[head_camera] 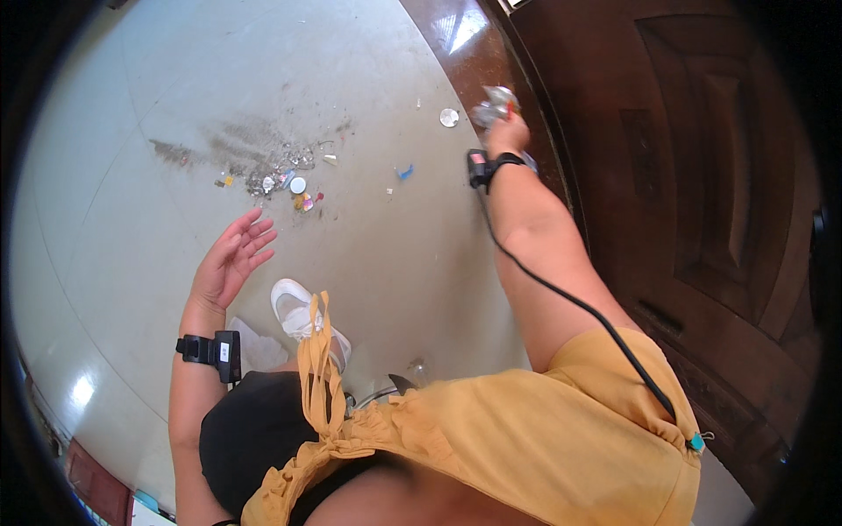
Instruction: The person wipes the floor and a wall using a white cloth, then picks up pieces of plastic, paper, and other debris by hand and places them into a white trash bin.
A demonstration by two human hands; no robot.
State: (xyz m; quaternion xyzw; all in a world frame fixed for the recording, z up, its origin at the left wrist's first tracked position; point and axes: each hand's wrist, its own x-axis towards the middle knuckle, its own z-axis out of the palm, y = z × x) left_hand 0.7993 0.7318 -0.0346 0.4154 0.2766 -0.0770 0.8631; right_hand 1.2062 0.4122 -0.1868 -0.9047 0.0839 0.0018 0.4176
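Observation:
My right hand (508,137) reaches out to the upper right, over the reddish-brown strip of floor by the door. It is closed around a crumpled, clear-and-silvery plastic wrapper (495,105) with a bit of red, blurred by motion. My left hand (238,260) hangs with its fingers apart and holds nothing. Just beyond its fingertips lies a heap of dust and litter (276,171) on the pale floor. In the heap are a round white lid (298,185) and colourful wrapper scraps (304,202). A round whitish disc (449,118) lies to the left of my right hand.
A dark brown panelled door (658,164) stands along the right side. A blue scrap (404,172) lies on the floor (368,256). My white shoe (296,309) is below the litter. A black cable (559,283) runs from my right wrist device (478,167) along the arm.

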